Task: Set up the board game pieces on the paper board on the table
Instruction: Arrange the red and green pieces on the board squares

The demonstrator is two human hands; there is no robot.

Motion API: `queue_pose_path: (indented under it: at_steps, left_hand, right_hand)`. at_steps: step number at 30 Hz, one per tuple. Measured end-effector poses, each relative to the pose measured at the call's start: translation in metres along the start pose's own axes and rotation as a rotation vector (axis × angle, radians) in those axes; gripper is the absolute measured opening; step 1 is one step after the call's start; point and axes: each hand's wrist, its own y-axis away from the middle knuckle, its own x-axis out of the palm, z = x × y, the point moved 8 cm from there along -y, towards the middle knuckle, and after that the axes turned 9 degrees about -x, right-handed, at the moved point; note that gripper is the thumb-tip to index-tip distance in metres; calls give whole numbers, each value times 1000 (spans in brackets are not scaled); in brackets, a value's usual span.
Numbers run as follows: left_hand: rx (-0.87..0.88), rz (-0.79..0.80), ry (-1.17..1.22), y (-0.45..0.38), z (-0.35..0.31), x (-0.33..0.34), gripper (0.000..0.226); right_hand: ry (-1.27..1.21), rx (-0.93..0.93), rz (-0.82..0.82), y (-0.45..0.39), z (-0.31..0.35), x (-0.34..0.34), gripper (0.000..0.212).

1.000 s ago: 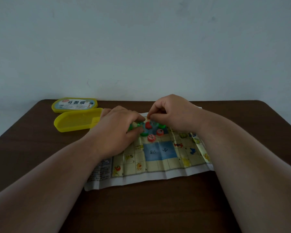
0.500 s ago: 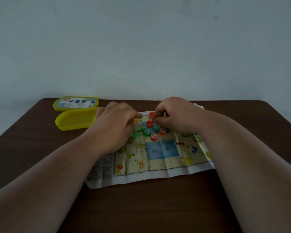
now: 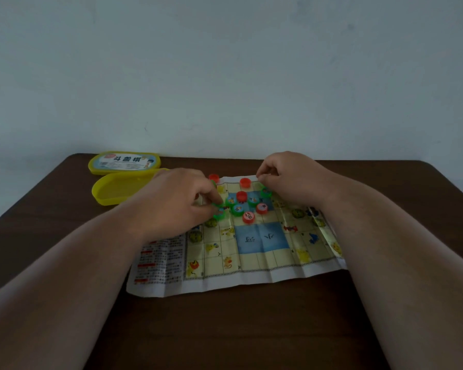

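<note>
The grip of the left hand (image 3: 171,201) is pinched on a green piece (image 3: 219,212) near the left part of the paper board (image 3: 251,252). The grip of the right hand (image 3: 292,180) is curled at the far edge of the board; what is pinched there cannot be told. Red and green pieces (image 3: 242,202) are clustered between the hands. The board is spread flat on the brown bench (image 3: 225,329). A yellow box (image 3: 118,189) is placed beside it.

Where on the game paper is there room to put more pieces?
The near half of the paper board is bare, from the blue river square down to the front edge. It is crowded at the far middle, where red and green pieces bunch between the left hand and right hand.
</note>
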Motion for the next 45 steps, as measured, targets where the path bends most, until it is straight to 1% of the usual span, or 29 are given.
queue_pose_path:
  at_steps: [3,5,7,9,12,14,17,20,22,24,28,32,36,40,42,45]
  left_hand:
    - [-17,65,159,1,0,3,7]
    - [-59,19,245,0,4,1,9]
    - [-56,-101,167,-4,9,-4,16]
    - [-42,-174,61,-7,11,-8,25]
    - [-27,-166,-19,-8,12,-5,31]
    - [3,-143,-74,-7,8,0,31]
    - [30,-133,-114,-8,5,4,29]
    - [33,-153,-99,-8,5,3,31]
    - [38,-175,-70,-8,3,2,32]
    - [25,-200,-18,-9,2,-2,32]
    - [-2,-272,43,-9,0,-10,35]
    - [21,-251,5,-9,-5,-9,33]
    - [3,-275,47,-7,-4,-13,39]
    - [18,-177,109,-7,-9,-4,47]
    - [3,-165,161,-5,-7,-3,49]
    - [-23,-211,168,-4,1,-9,35]
  right_hand:
    - [-16,4,3,1,1,-1,18]
    - [-28,2,-5,1,2,-2,19]
    - [-29,-6,-31,0,3,-3,22]
    - [-48,10,-79,1,2,-6,26]
    - [-78,44,-163,2,-2,-14,31]
    - [-69,46,-179,1,-3,-17,31]
    - [-36,33,-130,0,-3,-12,28]
    - [-31,-4,-97,1,3,-7,26]
    - [-19,-50,-89,1,10,-3,28]
    - [47,-89,-64,-1,15,4,30]
    - [128,-67,6,-3,16,15,27]
    - [155,-76,-22,-3,17,12,19]
    - [172,-94,-53,-4,17,9,14]
    - [165,-106,-58,-3,19,8,14]
    - [162,-100,-50,-3,19,7,15]
    - [152,-95,-52,-3,18,7,18]
